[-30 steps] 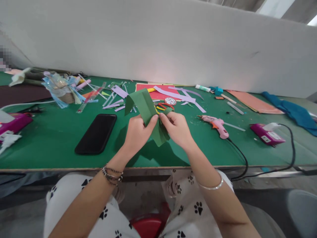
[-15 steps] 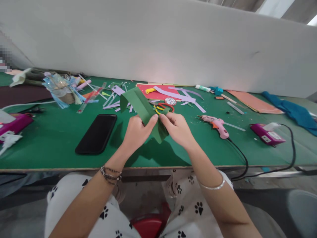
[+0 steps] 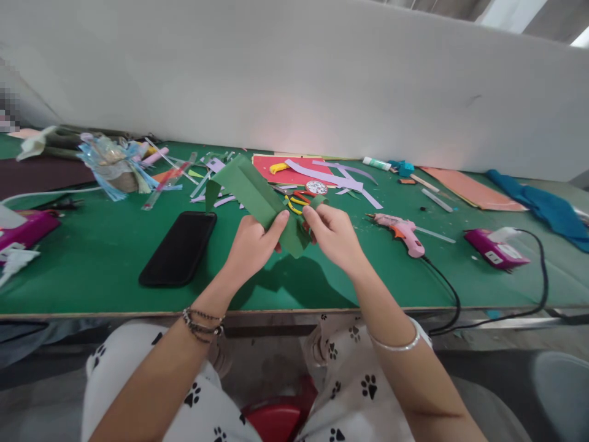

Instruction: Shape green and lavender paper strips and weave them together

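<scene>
A folded sheet of green paper [image 3: 251,190] is held above the table, its far end bent down at the left. My left hand [image 3: 255,242] is closed on the sheet, thumb on top. A narrow curled green strip [image 3: 319,201] shows at my right hand [image 3: 332,235], whose fingers are pinched on it beside the sheet's near end. Whether the strip is still joined to the sheet is hidden by the fingers. Just beyond the hands lie scissors with red-orange handles [image 3: 301,197] and a yellow-handled tool [image 3: 294,207].
A black phone [image 3: 178,248] lies left of my hands. At the right are a pink glue gun [image 3: 405,232] with its cord and a purple power socket [image 3: 497,247]. Lilac paper strips [image 3: 326,174] lie across red paper [image 3: 264,167] at the back. A glue stick [image 3: 377,163] is behind.
My hands have moved slightly apart, opening a gap between the thumbs. The green sheet has shifted a little left and up, and the right hand has drawn right with the strip.
</scene>
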Motion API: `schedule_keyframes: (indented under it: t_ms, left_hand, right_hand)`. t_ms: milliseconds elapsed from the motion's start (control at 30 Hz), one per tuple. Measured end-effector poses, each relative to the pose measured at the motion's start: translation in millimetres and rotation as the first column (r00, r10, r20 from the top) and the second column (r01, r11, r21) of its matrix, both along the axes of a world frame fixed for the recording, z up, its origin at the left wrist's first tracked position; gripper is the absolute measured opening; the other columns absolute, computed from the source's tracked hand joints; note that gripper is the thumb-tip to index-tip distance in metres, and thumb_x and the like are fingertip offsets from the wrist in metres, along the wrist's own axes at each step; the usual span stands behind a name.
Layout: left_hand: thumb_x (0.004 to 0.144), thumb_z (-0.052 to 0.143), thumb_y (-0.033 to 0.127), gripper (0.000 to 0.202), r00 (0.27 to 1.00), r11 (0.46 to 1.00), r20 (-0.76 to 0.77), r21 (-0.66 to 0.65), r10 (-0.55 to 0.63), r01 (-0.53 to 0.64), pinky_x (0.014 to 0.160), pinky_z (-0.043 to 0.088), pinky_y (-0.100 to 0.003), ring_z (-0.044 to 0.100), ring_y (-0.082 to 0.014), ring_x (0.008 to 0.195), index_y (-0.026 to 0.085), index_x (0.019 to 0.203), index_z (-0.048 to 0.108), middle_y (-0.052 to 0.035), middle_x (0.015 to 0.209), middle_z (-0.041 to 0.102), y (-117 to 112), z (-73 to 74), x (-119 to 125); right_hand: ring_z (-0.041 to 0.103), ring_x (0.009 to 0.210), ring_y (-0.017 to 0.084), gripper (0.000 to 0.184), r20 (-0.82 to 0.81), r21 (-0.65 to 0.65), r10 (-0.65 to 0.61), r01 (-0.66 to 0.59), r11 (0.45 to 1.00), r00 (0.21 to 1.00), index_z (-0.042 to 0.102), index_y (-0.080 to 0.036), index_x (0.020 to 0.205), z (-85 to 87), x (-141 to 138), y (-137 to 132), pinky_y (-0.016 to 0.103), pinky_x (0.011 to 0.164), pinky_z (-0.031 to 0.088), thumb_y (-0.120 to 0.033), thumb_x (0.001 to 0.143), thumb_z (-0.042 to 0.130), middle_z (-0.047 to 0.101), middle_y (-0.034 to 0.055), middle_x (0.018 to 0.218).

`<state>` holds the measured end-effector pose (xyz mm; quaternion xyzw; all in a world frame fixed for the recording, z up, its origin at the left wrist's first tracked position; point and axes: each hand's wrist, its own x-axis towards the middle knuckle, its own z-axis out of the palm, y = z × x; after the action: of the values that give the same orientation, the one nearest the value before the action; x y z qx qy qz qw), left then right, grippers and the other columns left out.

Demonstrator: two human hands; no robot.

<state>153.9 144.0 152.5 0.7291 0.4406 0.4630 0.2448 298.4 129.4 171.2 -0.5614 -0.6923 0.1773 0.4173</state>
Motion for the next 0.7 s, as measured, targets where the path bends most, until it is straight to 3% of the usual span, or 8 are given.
schedule_keyframes:
  t_ms: [133,267,400,467,600,700]
  left_hand:
    - [0.080,0.043,0.037,0.037,0.999,0.999,0.037,-0.039,0.025,-0.023,0.048,0.044,-0.021,0.051,-0.0111,0.037,0.020,0.047,0.044,0.0051,0.034,0.048,0.9,-0.6,-0.8]
    - [0.078,0.045,0.037,0.034,1.000,0.999,0.015,-0.042,0.015,-0.014,0.047,0.043,-0.021,0.050,-0.0109,0.037,0.020,0.048,0.044,0.0053,0.036,0.048,0.1,-1.7,0.6]
    - [0.077,0.047,0.035,0.022,0.998,0.998,-0.014,-0.010,-0.057,0.057,0.062,0.048,-0.022,0.061,-0.0150,0.065,0.018,0.066,0.056,0.0014,0.063,0.065,0.4,-4.1,2.3]
    - [0.077,0.046,0.035,0.022,0.999,0.999,-0.014,0.005,-0.043,0.043,0.069,0.048,-0.023,0.061,-0.0175,0.079,0.018,0.072,0.058,-0.0007,0.073,0.067,1.1,-4.5,2.4]
    - [0.079,0.043,0.036,0.026,0.999,0.999,-0.031,0.017,-0.043,0.043,0.071,0.047,-0.026,0.060,-0.0201,0.085,0.018,0.071,0.058,-0.0020,0.068,0.065,1.9,-3.5,1.1]
    - [0.079,0.042,0.036,0.026,0.997,0.998,-0.045,0.024,-0.055,0.056,0.071,0.047,-0.026,0.059,-0.0201,0.085,0.018,0.067,0.058,-0.0013,0.062,0.063,1.9,-2.5,0.5]
  right_hand:
    - [0.032,0.043,0.006,0.039,0.011,-0.049,0.061,-0.060,0.997,0.998,0.032,-0.019,0.051,-1.4,-2.3,-2.2,0.022,0.043,0.023,-0.044,0.078,0.045,0.034,-0.0055,0.045]
    - [0.032,0.043,0.006,0.036,0.025,-0.041,0.072,-0.071,0.997,0.997,0.027,-0.020,0.051,-1.3,-3.0,-2.7,0.022,0.044,0.023,-0.034,0.080,0.042,0.030,-0.0060,0.045]
    - [0.033,0.043,0.007,0.035,0.030,-0.007,0.061,-0.060,0.998,0.998,0.025,-0.020,0.051,-2.8,-4.0,-2.2,0.022,0.045,0.023,-0.030,0.082,0.039,0.029,-0.0059,0.044]
    - [0.034,0.043,0.007,0.037,0.022,0.000,0.065,-0.065,0.998,0.998,0.026,-0.020,0.051,-3.8,-5.1,-2.4,0.022,0.045,0.024,-0.033,0.082,0.039,0.031,-0.0058,0.044]
    - [0.034,0.044,0.007,0.037,0.017,-0.010,0.076,-0.076,0.997,0.997,0.031,-0.019,0.052,-4.2,-6.4,-3.5,0.022,0.045,0.024,-0.040,0.079,0.045,0.035,-0.0054,0.046]
    - [0.032,0.045,0.007,0.037,0.056,0.011,0.074,-0.075,0.997,0.996,0.028,-0.020,0.051,-2.6,-5.9,-3.8,0.023,0.046,0.023,-0.035,0.082,0.042,0.033,-0.0054,0.046]
